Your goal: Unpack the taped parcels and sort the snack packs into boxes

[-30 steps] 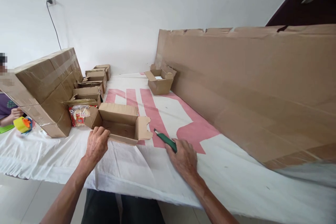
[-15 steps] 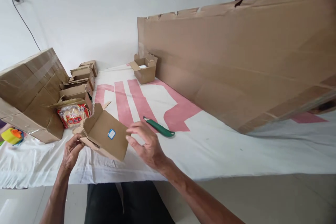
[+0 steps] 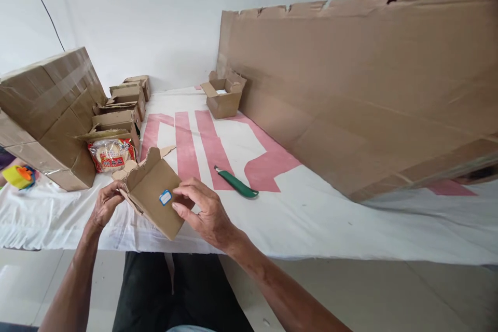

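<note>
My left hand (image 3: pixel 106 204) grips the edge of a small cardboard box (image 3: pixel 150 198), which is tilted above the front of the table. Torn, ragged flaps stick up from the box's far side. A blue-edged white sticker (image 3: pixel 165 197) is on the face turned toward me. Thumb and fingers apart, my right hand (image 3: pixel 208 215) is close beside that sticker; whether the fingertips touch the cardboard I cannot tell. To the right of the box, a green utility knife (image 3: pixel 238 184) lies on the cloth. Behind the box sits a red and clear snack packet (image 3: pixel 112 155).
Several small open boxes (image 3: pixel 130 96) form a row beside a large taped carton (image 3: pixel 70 114) at left. Another open box (image 3: pixel 224 106) stands at the back, against a tall cardboard panel (image 3: pixel 350 88). A yellow tape roll (image 3: pixel 17 176) is at the far left.
My right hand has moved left across the box face, from its right edge to beside the sticker. My left hand keeps its grip. The camera view has shifted slightly.
</note>
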